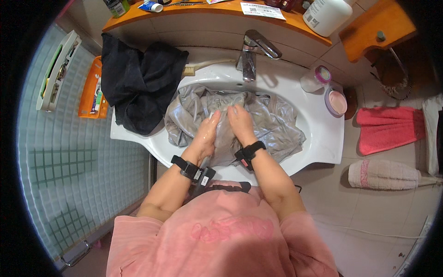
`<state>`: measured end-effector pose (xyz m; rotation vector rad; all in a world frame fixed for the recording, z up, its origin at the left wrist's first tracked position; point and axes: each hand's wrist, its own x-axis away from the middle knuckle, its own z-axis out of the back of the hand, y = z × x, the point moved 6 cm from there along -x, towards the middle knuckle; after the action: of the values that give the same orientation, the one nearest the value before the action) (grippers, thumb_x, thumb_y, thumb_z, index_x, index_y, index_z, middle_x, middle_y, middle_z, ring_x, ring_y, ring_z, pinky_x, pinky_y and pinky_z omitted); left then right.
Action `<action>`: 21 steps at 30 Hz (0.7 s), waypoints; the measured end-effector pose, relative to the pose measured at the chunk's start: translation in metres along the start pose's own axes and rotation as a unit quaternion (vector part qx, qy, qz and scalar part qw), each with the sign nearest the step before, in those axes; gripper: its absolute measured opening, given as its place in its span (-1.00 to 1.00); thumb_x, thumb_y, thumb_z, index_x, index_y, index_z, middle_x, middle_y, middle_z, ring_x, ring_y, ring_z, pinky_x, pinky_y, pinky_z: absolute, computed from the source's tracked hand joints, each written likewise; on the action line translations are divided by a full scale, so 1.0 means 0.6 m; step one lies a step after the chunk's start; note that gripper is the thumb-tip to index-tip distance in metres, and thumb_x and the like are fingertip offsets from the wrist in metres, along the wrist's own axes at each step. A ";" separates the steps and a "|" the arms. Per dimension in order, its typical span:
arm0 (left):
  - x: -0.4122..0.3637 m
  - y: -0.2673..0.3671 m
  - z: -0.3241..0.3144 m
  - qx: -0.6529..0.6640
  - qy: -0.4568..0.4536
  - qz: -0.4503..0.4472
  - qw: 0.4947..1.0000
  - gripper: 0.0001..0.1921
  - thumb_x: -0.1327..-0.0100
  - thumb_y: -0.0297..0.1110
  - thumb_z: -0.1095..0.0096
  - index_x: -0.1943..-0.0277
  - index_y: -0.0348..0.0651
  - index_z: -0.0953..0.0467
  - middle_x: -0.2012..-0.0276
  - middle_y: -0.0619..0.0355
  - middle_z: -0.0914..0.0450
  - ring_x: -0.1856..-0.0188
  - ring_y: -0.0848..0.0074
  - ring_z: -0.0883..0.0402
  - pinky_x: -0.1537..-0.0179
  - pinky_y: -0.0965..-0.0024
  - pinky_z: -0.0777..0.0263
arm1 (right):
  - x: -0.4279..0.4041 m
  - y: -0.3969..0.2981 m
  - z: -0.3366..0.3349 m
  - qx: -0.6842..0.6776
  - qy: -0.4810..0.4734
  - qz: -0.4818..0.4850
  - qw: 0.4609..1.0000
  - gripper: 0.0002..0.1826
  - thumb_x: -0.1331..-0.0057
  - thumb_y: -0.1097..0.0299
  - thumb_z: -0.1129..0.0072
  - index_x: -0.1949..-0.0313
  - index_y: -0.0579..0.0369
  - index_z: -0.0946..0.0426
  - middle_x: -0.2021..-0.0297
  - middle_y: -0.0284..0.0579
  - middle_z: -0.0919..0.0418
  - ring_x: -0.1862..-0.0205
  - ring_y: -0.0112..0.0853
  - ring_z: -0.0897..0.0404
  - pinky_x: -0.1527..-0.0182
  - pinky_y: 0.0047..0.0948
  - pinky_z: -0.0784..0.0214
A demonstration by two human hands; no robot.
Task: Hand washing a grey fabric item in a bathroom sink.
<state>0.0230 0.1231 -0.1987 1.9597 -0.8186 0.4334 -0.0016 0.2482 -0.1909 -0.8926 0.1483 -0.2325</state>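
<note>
A wet grey cloth garment (pixel 273 128) lies bunched in the white washbasin (pixel 316 145). My left hand (pixel 206 133), wet and turned on its side, is at the middle of the garment with the thumb upward; a small whitish thing shows at its fingertips, too small to name. Close to its right, my right hand (pixel 240 123) grips a fold of the same cloth with bent fingers. Behind both hands stands the chrome faucet (pixel 249 62). Whether water runs from it I cannot tell.
Black cloth (pixel 138 83) covers the basin's left rim, beside a brush (pixel 193 69). Two jars, one a lidded jar (pixel 315 79), stand on the right rim. A wooden shelf (pixel 207 7) with bottles runs above. An orange tray (pixel 90 90) is at left, pink and white towels (pixel 389 130) at right.
</note>
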 end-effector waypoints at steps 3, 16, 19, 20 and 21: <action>0.003 0.044 0.001 -0.014 -0.081 -0.123 0.989 -0.54 -0.20 -0.16 -0.18 -0.08 -0.20 -0.31 0.04 0.09 -0.44 -0.01 0.43 -0.40 0.00 0.36 -0.30 | -0.013 0.038 0.024 -0.112 -0.013 -0.032 0.993 -0.63 -0.18 0.10 -0.06 0.24 0.20 -0.44 0.29 0.22 -0.50 0.19 -0.05 -0.49 0.15 -0.27 -0.31; 0.025 0.072 -0.019 0.002 0.035 -0.248 0.968 -0.41 -0.25 -0.46 -0.06 -0.29 -0.16 -0.01 -0.07 0.09 -0.28 -0.01 0.48 -0.35 -0.02 0.46 -0.29 | 0.016 0.009 0.000 -0.337 -0.081 -0.122 0.930 -0.65 -0.09 0.39 -0.19 0.12 0.22 -0.41 0.17 -0.02 -0.48 0.10 -0.34 -0.43 0.02 -0.40 -0.24; 0.002 0.038 -0.018 -0.255 0.046 -0.360 0.896 -0.45 -0.35 -0.17 0.11 -0.31 -0.15 0.03 -0.28 0.00 -0.04 -0.28 0.39 -0.03 -0.24 0.37 0.04 | 0.024 -0.052 0.014 -0.228 0.038 0.026 0.973 -0.66 -0.12 0.41 -0.11 0.09 0.17 -0.37 0.13 0.05 -0.47 0.06 -0.22 -0.44 -0.02 -0.37 -0.23; -0.005 0.032 -0.012 -0.255 0.045 -0.360 0.896 -0.45 -0.35 -0.17 0.11 -0.31 -0.15 0.03 -0.28 0.00 -0.04 -0.28 0.39 -0.03 -0.24 0.37 0.04 | 0.035 -0.064 0.014 -0.202 0.048 0.040 0.977 -0.65 -0.12 0.39 -0.13 0.09 0.18 -0.37 0.18 0.02 -0.50 0.11 -0.25 -0.47 0.04 -0.37 -0.27; -0.016 0.024 0.002 -0.149 0.050 -0.297 0.942 -0.48 -0.36 -0.12 0.14 -0.26 -0.18 -0.04 -0.23 0.01 -0.11 -0.24 0.38 -0.10 -0.22 0.37 0.00 | 0.050 -0.087 0.018 -0.175 0.055 0.053 0.981 -0.64 -0.12 0.36 -0.14 0.09 0.19 -0.38 0.22 -0.02 -0.52 0.17 -0.29 -0.50 0.10 -0.37 -0.30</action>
<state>0.0062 0.1208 -0.1962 1.7714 -0.1819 0.0405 0.0225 0.2165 -0.1441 -1.2193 0.3467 -0.1572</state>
